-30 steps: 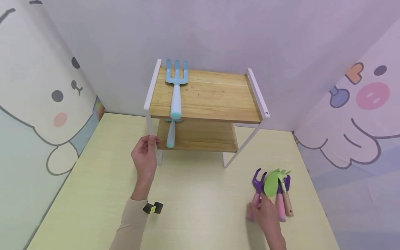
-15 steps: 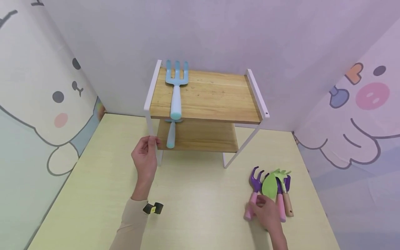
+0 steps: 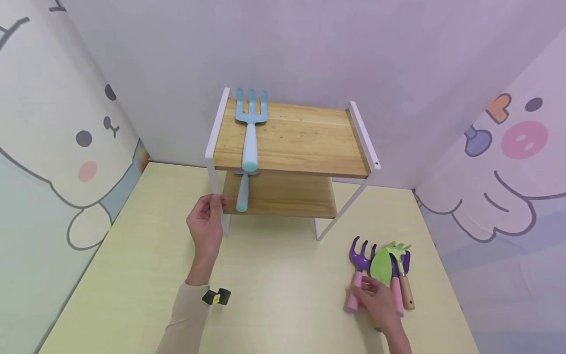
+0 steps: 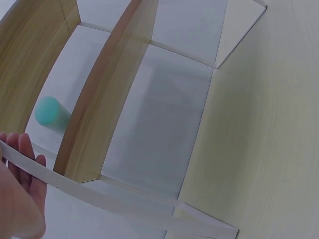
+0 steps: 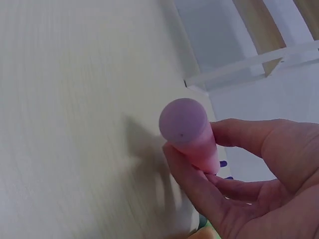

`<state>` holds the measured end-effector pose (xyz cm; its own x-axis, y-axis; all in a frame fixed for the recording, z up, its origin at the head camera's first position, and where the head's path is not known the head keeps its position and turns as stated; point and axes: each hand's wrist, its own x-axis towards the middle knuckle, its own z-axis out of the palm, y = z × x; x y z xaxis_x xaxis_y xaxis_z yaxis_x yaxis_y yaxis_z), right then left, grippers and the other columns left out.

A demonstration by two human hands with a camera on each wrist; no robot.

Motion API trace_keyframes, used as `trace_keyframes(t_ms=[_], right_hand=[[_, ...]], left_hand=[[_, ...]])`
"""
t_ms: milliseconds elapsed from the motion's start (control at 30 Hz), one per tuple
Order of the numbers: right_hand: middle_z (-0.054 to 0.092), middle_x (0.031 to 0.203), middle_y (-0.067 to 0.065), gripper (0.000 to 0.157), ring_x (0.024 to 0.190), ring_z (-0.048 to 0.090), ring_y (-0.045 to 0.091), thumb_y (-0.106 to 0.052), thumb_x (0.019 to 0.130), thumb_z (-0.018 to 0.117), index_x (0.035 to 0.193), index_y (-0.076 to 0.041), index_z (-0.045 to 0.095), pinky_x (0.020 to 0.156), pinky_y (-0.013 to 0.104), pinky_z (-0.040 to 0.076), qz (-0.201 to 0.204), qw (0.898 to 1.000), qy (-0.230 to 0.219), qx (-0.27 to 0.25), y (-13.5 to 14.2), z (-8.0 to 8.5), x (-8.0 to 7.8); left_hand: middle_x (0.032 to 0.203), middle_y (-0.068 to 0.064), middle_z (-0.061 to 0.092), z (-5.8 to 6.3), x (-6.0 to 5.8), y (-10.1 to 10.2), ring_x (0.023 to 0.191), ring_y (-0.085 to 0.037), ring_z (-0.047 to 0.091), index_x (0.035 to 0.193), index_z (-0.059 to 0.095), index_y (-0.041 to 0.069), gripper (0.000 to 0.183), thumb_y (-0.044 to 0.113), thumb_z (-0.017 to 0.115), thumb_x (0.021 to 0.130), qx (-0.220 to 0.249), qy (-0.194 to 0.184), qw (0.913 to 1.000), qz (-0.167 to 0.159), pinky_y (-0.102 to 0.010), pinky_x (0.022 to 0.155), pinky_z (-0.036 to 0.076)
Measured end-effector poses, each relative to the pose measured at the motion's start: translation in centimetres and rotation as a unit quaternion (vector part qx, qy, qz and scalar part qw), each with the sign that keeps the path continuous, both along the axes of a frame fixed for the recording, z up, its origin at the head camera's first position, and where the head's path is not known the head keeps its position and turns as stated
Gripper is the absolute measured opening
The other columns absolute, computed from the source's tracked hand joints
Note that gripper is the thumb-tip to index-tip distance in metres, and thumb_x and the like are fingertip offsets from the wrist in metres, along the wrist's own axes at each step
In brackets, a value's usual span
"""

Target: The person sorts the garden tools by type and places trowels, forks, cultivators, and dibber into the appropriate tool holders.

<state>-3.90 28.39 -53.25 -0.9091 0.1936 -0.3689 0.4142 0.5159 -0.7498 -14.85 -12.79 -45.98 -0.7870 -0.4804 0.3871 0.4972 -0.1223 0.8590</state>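
Head view: to the front right of the white-framed, two-tier wooden shelf (image 3: 292, 142), the right hand (image 3: 379, 304) pinches a purple-pronged garden fork (image 3: 360, 263) by its pink cylindrical handle (image 3: 353, 299) between thumb and fingers; the left hand (image 3: 205, 223) curls its fingers round the shelf's near-left upright (image 3: 212, 179), apparently steadying it.

1. Indoors, home or studio unclear; pale wood-grain tabletop (image 3: 274, 290) at six o'clock.
2. Nursery-style cartoon drape (image 3: 44, 147) at nine o'clock, second cartoon drape (image 3: 517, 191) at three.
3. Lilac drape (image 3: 300, 49) at twelve, enclosing it booth-like.
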Motion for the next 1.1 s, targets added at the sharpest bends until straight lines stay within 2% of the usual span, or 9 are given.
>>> trace_keyframes(t_ms=[133,233,600,867,1100], right_hand=[[0.061,0.131,0.029,0.067,0.099,0.072,0.028,-0.024,0.093,0.078,0.144,0.008,0.048,0.080,0.030,0.062,-0.020,0.997,-0.008,-0.068,0.0,0.1,0.1],[0.062,0.130,0.028,0.065,0.097,0.072,0.025,-0.020,0.093,0.078,0.145,0.007,0.048,0.079,0.031,0.063,-0.025,0.996,-0.008,-0.087,0.0,0.2,0.1],[0.062,0.132,0.028,0.061,0.101,0.073,0.027,-0.014,0.092,0.079,0.144,0.004,0.051,0.079,0.029,0.063,-0.014,0.995,0.032,-0.094,-0.3,1.5,0.1],[0.067,0.122,0.025,0.058,0.089,0.076,0.016,-0.011,0.091,0.080,0.140,0.003,0.054,0.076,0.028,0.063,-0.006,0.991,0.074,-0.108,-0.4,2.3,0.4],[0.066,0.125,0.022,0.062,0.092,0.073,0.010,-0.015,0.089,0.082,0.143,-0.001,0.054,0.074,0.026,0.062,0.008,0.992,0.096,-0.083,-0.5,3.5,0.5]], left_hand=[[0.087,-0.006,0.071,0.0,0.1,-0.1,0.077,-0.015,0.067,0.099,0.061,-0.021,0.027,0.005,0.060,0.104,-0.004,-0.015,0.9999,0.001,-0.022,0.075,0.058],[0.088,-0.005,0.071,-0.1,0.1,-0.1,0.077,-0.015,0.067,0.100,0.061,-0.021,0.027,0.006,0.060,0.104,-0.003,-0.018,0.9998,0.000,-0.022,0.076,0.058],[0.088,-0.010,0.071,-0.2,0.1,-0.1,0.078,-0.016,0.068,0.099,0.061,-0.021,0.026,0.004,0.059,0.104,-0.007,-0.009,0.9999,0.000,-0.022,0.076,0.058],[0.086,-0.010,0.071,-0.3,0.1,-0.1,0.077,-0.017,0.068,0.098,0.062,-0.021,0.026,0.004,0.060,0.104,-0.005,-0.010,0.9999,0.001,-0.022,0.075,0.058],[0.087,-0.011,0.071,-0.3,0.1,-0.1,0.077,-0.017,0.068,0.099,0.061,-0.021,0.026,0.004,0.060,0.104,-0.002,-0.006,1.0000,-0.003,-0.022,0.075,0.058]])
